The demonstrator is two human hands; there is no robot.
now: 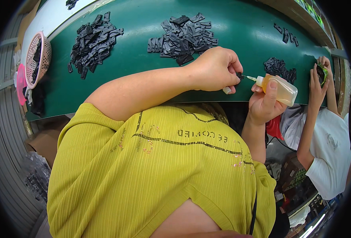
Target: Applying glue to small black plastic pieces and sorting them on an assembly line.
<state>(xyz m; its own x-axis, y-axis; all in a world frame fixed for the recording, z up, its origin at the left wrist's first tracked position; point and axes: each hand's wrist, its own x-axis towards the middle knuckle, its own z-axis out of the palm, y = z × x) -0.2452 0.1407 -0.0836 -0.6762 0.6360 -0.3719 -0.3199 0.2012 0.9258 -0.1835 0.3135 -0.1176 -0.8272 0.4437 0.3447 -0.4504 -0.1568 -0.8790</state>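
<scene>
My left hand (214,68) is closed, pinching a small black plastic piece (240,75) between its fingertips. A whitish bit (226,90) shows at the lower fingers of that hand; I cannot tell what it is. In my right hand (266,104) is a clear squeeze bottle (282,91) with amber liquid, tilted so its thin nozzle (251,78) points left. The nozzle's tip is at or very near the black piece; whether they touch I cannot tell. Just beyond my left hand lies a heap of flat black plastic parts (187,35), with a few lined up at its left side.
On the green table (135,59) are another black heap (94,43) to the left, a smaller pile (280,68) to the right and several parts (286,35) at far right. A pink basket (44,59) stands at the left edge. A co-worker (326,139) handles something green and black (322,74).
</scene>
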